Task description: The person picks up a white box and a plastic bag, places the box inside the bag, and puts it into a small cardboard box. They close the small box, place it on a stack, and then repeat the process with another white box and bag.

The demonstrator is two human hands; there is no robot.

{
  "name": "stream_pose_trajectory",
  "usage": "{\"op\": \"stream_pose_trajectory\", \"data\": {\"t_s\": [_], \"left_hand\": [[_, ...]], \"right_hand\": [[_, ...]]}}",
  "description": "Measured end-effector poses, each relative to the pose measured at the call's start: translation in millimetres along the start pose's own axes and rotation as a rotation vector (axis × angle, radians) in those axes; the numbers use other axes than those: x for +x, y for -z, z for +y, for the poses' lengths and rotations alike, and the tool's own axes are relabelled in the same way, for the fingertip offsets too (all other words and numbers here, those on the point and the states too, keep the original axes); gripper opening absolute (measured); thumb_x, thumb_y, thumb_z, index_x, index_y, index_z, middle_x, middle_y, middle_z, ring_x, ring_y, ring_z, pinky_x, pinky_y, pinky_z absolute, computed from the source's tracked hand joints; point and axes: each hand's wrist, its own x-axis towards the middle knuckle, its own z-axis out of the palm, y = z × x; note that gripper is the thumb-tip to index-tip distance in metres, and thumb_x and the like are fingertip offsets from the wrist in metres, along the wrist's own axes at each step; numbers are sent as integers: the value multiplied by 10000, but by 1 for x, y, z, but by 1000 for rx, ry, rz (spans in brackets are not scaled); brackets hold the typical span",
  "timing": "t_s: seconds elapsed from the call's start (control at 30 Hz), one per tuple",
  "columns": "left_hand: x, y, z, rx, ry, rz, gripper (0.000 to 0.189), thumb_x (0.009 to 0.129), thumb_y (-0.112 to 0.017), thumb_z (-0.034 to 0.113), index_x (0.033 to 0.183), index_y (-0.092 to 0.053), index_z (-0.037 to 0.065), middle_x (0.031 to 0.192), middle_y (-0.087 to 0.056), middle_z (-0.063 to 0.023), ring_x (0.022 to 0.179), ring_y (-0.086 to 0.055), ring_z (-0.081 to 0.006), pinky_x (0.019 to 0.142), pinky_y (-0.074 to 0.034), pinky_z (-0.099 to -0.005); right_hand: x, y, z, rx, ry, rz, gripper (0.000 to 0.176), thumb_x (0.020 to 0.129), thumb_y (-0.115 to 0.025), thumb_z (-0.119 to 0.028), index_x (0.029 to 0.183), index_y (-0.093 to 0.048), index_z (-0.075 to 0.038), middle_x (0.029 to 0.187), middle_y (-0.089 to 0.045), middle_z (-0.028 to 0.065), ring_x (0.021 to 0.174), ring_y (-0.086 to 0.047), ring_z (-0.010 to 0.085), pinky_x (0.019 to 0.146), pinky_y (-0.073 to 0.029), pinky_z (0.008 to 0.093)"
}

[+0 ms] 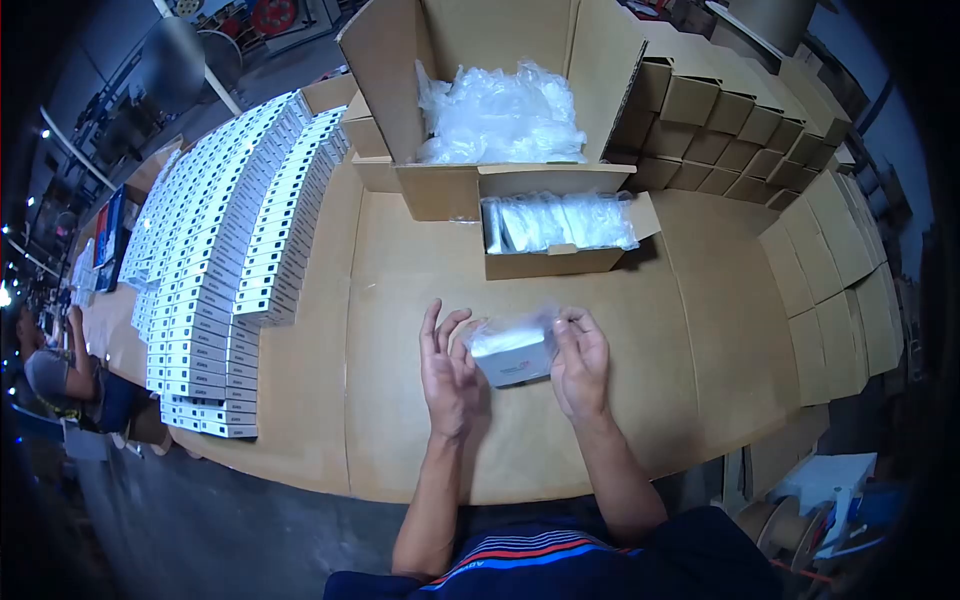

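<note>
A small white box in a clear plastic bag [513, 355] is held between my hands over the cardboard-covered table [400, 260]. My right hand [582, 365] pinches the bag's right upper corner between thumb and fingers. On the other side, my left hand [446, 375] has its fingers apart and raised, with the thumb side close to the bag's left edge. Farther back stands an open carton [555, 264] holding a row of bagged boxes [560, 222]. Behind it, a larger open carton [500, 30] contains a heap of clear plastic bags [505, 115].
Tall stacks of white boxes [215, 270] fill the left side. Brown cartons [720, 120] are piled at the back right, and more cartons [835, 285] line the right edge. A person [75, 375] is at the far left. A spool [785, 530] sits below on the right.
</note>
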Motion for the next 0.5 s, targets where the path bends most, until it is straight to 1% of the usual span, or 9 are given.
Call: {"op": "stream_pose_trajectory", "data": {"t_s": [0.03, 0.07, 0.13, 0.2, 0.3, 0.33, 0.43, 0.47, 0.5], "left_hand": [[1, -1, 0, 35, -37, -21, 780, 1075, -563, 427, 1641, -175, 55, 1479, -450, -144, 1299, -568, -271, 1090, -451, -370], [-1, -3, 3, 220, 48, 15, 699, 1072, -600, 340, 1606, -273, 28, 1451, -501, -136, 1303, -552, -237, 1108, -424, -362], [-4, -6, -5, 313, 84, -11, 533, 1089, -569, 288, 1517, -396, 22, 1364, -563, -109, 1264, -556, -195, 1087, -434, -344], [-9, -8, -12, 403, 120, -33, 392, 1105, -537, 236, 1428, -519, 15, 1278, -625, -83, 1226, -560, -152, 1066, -444, -326], [-11, -12, -14, 31, 309, 123, 299, 1101, -546, 232, 1337, -566, 51, 1193, -632, -41, 1089, -592, -100, 923, -497, -268], [-10, -15, -11, 20, 309, 150, 223, 1095, -567, 247, 1233, -603, 77, 1089, -635, 0, 921, -582, -45, 753, -494, -218], [-8, -20, -4, 8, 330, 187, 214, 1090, -583, 265, 1174, -630, 75, 1002, -632, 27, 807, -546, -24, 644, -450, -206], [-7, -13, -9, 61, 304, 174, 205, 1087, -593, 265, 1117, -652, 72, 911, -618, 47, 746, -509, -10, 590, -404, -204], [-7, -15, -6, 110, 300, 186, 200, 1087, -594, 262, 1105, -653, 72, 891, -614, 50, 732, -501, -8, 580, -392, -200]], "right_hand": [[0, 0, -1, 26, 21, 10, 60, 1068, -565, -38, 1122, -582, -19, 1035, -612, 22, 955, -573, 74, 893, -472, 236], [0, 1, -2, 53, 43, 20, 61, 1069, -560, -34, 1125, -577, -16, 1055, -611, 25, 970, -572, 74, 893, -472, 236], [-2, -3, -4, 75, 79, 29, 76, 1068, -565, -36, 1139, -567, -9, 1047, -627, 26, 994, -591, 80, 893, -482, 238], [-5, 2, 6, -32, 70, 40, 80, 1062, -573, -27, 1138, -564, -8, 1021, -648, 29, 975, -609, 86, 881, -492, 237], [-6, 2, 5, -125, 68, 25, 75, 1050, -583, -9, 1124, -593, -2, 998, -681, 37, 937, -630, 88, 858, -502, 230], [-6, 0, 3, -144, 67, 16, 75, 1046, -585, -2, 1117, -608, 0, 992, -692, 40, 923, -636, 88, 849, -505, 226], [-6, 5, -1, -277, 6, 1, 106, 1033, -579, 29, 1093, -664, 12, 1012, -717, 65, 931, -650, 86, 849, -506, 224], [-4, 6, -2, -334, -23, -17, 133, 1018, -607, 17, 1114, -698, 26, 1030, -729, 71, 938, -660, 84, 838, -517, 227], [-5, 4, -4, -330, -55, -59, 136, 1009, -630, 4, 1125, -696, 30, 1029, -731, 68, 930, -664, 85, 831, -524, 232]]}}
